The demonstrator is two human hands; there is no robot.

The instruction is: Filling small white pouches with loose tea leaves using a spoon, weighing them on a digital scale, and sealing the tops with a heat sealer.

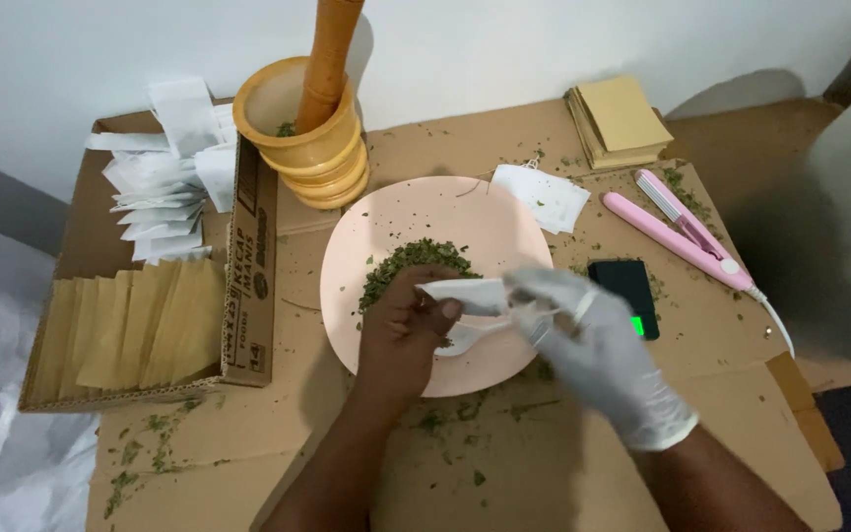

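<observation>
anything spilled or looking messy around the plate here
Yes. Green herb crumbs lie scattered on the cardboard off the pink plate, mostly near the front left. Also, only the right hand wears a glove; the left hand is bare.

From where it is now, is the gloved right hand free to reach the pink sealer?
Probably yes. The right hand is busy holding a white sachet with the left hand, but only the small black device lies between it and the pink sealer.

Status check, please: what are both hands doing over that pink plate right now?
Left hand bare, pinching small white sachet. Right hand gloved, on the sachet's other end, blurred. Crushed green leaves on pink plate. Nothing in the way.
</observation>
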